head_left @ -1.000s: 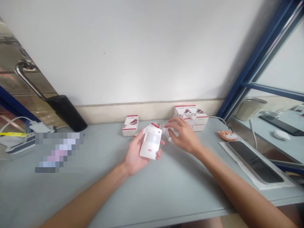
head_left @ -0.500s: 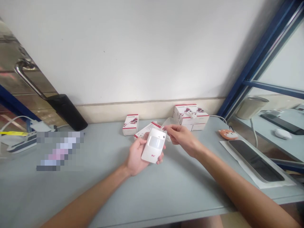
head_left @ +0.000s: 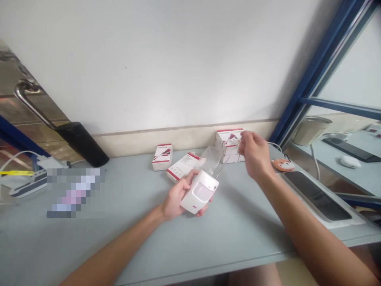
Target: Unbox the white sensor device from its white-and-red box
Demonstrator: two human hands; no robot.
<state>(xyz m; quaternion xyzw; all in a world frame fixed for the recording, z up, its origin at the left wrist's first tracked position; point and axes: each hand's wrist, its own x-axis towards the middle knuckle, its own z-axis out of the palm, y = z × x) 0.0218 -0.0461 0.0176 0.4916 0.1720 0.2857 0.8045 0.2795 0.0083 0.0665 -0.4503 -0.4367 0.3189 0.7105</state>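
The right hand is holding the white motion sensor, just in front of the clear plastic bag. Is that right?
Not quite: the head view shows the left hand, not the right hand, holding the white motion sensor, just in front of the clear plastic bag.

No text legible here. Small red mark (head_left: 194,206) low on front of white motion sensor (head_left: 199,191): too small to read. Left box (head_left: 162,157), middle box (head_left: 182,167), right box (head_left: 229,145), all white w/ red trim: tiny print, unreadable, no brand or nos. clear.
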